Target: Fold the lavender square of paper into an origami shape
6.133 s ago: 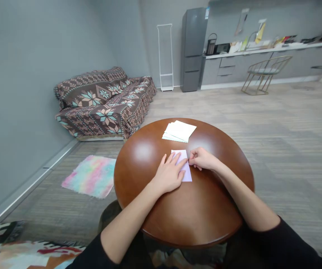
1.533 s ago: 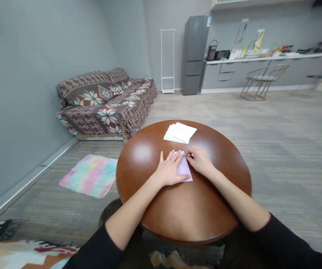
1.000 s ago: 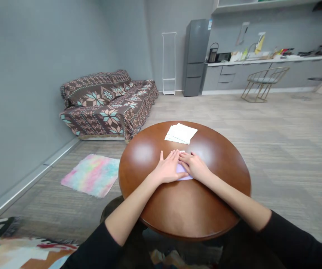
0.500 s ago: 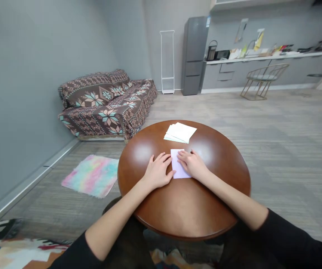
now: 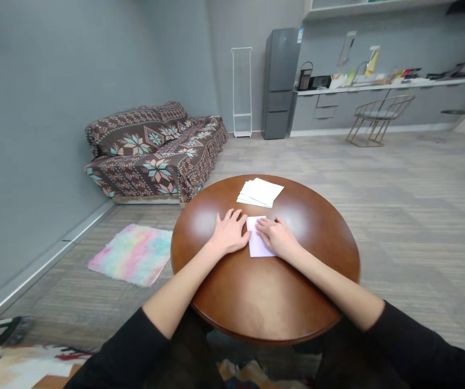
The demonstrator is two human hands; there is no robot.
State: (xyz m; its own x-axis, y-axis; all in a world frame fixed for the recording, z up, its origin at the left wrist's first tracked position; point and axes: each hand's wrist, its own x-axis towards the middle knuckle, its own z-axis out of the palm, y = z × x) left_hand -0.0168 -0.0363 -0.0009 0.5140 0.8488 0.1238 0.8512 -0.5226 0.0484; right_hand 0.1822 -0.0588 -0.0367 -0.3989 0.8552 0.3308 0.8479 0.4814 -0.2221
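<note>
A pale purple sheet of paper point(image 5: 258, 248) lies flat on the round brown table point(image 5: 264, 302). My right hand point(image 5: 277, 236) rests on the paper's right part, its fingers laid over the sheet and covering some of it. At the left edge of the paper is my left hand point(image 5: 229, 232), fingers spread on the tabletop, with the thumb touching or very near the sheet. Beyond both hands, toward the far rim, sits a small stack of white paper sheets point(image 5: 261, 192), slightly fanned.
A sofa point(image 5: 155, 151) under a patterned cover stands ahead on the left. On the floor left of the table lies a fluffy pastel rug point(image 5: 133, 254). Farther back are a white rack point(image 5: 242, 92), a grey fridge point(image 5: 283, 81) and a metal chair point(image 5: 378, 116) by the kitchen counter.
My left hand has slid slightly forward along the paper's left edge, its fingers pointing farther away. My right hand and the purple paper have stayed nearly in place.
</note>
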